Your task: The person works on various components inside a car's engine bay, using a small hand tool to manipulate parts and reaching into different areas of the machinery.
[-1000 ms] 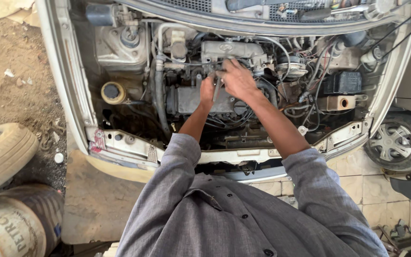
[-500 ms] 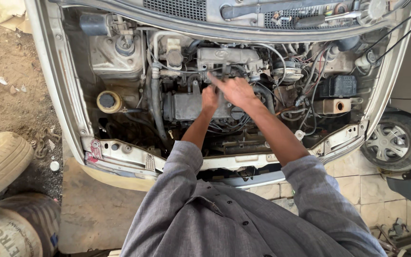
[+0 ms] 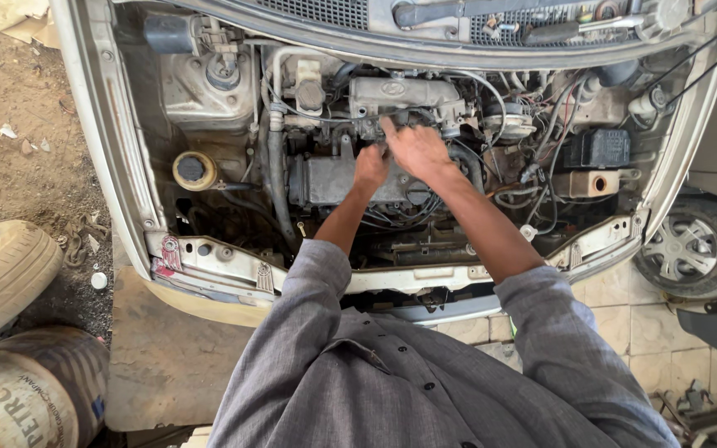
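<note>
Fingers: right hand (image 3: 415, 151) spread on engine (image 3: 350, 178) | left hand (image 3: 370, 166) curled (grip hidden) beside it

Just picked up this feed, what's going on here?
A person in a grey shirt leans over a car's open engine bay. Both bare hands are down on the engine: the left hand rests on its top cover, the right hand reaches to the metal housing just behind. Whether either grips a tool cannot be told. A loose tyre lies on the ground nearby.
</note>
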